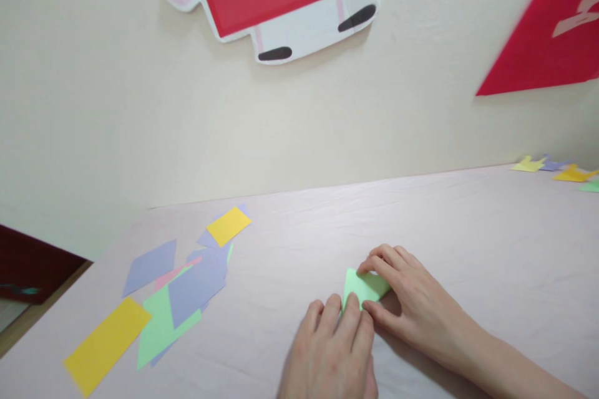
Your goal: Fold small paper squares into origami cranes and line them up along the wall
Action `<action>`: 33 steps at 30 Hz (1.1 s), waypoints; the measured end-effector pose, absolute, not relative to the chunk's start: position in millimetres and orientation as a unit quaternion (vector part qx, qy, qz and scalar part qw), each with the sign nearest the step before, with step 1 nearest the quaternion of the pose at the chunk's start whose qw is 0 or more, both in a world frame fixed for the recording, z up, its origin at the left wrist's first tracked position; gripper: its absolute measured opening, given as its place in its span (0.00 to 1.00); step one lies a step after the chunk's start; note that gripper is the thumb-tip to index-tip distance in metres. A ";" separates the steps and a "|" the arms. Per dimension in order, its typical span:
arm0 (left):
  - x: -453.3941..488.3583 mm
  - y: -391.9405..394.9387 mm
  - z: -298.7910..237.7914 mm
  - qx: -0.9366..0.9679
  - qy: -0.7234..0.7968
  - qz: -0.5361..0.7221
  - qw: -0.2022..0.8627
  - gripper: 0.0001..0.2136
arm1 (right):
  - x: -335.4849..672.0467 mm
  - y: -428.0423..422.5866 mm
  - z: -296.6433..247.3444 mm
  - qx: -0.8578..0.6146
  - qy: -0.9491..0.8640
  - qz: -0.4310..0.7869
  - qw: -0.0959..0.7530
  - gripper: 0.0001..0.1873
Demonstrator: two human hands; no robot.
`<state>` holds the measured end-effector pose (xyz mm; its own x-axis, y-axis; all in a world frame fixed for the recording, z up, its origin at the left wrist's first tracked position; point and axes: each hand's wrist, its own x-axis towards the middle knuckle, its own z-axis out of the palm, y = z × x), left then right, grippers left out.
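Note:
A small piece of light green paper (pixel 362 287), apparently folded, lies on the pale tabletop between my two hands. From the near side, my left hand (pixel 334 343) presses its bent fingertips onto the paper's lower edge, the fingers close together. My right hand (pixel 402 293) comes in from the right, with its thumb at the near edge and its index finger at the far edge of the same paper, gripping it. Part of the paper is hidden beneath the fingers of both hands.
Loose sheets lie on the left: a yellow sheet (pixel 107 346), a purple sheet (pixel 196 283), a green sheet (pixel 161 327) and a smaller yellow sheet (pixel 229 225). Several cut paper shapes, including a yellow one (pixel 528 164), stand against the wall (pixel 281 137) at far right. Red decorations hang above.

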<state>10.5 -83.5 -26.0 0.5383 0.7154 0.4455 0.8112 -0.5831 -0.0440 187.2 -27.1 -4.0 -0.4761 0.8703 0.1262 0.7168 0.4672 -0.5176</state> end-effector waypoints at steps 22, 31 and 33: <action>-6.7 -87.1 -22.6 -0.863 -0.434 -0.206 0.159 0.08 | 234.0 -8.4 -17.0 -0.532 -0.770 0.257 0.242 0.22; -12.0 -90.2 -30.7 -0.873 -0.428 -0.155 0.176 0.08 | 209.6 -20.9 -8.2 -0.486 -0.782 0.291 0.259 0.13; -13.3 -91.1 -30.8 -0.877 -0.427 -0.138 0.174 0.08 | 199.5 -26.8 -7.5 -0.492 -0.796 0.260 0.236 0.16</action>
<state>-13.3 -91.1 -30.8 0.5971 0.7010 0.3900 0.7968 -0.5745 -0.1872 199.5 -26.8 -7.5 -0.4040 0.9069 0.1198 0.6608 0.3799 -0.6474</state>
